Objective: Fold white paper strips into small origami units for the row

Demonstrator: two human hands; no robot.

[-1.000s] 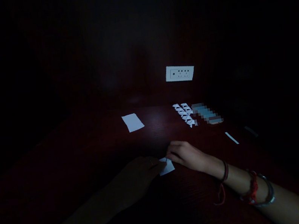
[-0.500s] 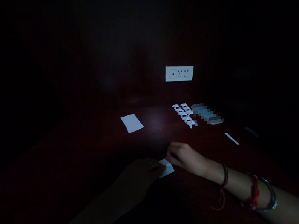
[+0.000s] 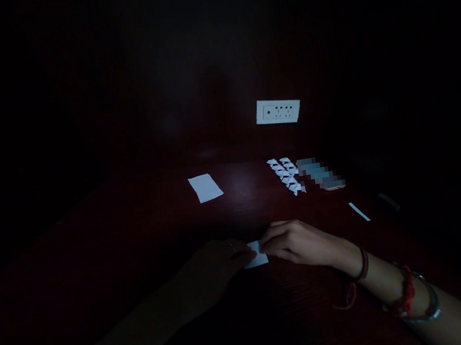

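A small white piece of paper (image 3: 256, 261) lies on the dark reddish table between my hands. My left hand (image 3: 221, 263), deep in shadow and with a ring on one finger, grips its left side with thumb and fingers. At the right edge of the paper, my right hand (image 3: 298, 243) has its fingertips pinched together on it. Bracelets circle the right wrist and forearm. Beyond the hands, several small folded paper pieces (image 3: 287, 178) stand in two slanting rows.
A larger white sheet or small stack of paper (image 3: 205, 188) lies farther back. Right of the folded pieces is a blurred phone-like object (image 3: 321, 174). A narrow white strip (image 3: 359, 211) and a dimmer strip (image 3: 389, 201) lie at right. A socket panel (image 3: 277, 111) is on the wall.
My right hand has turned, its fingers now pointing left onto the paper's right edge. The left hand stays on the paper. The whole view has shifted slightly.
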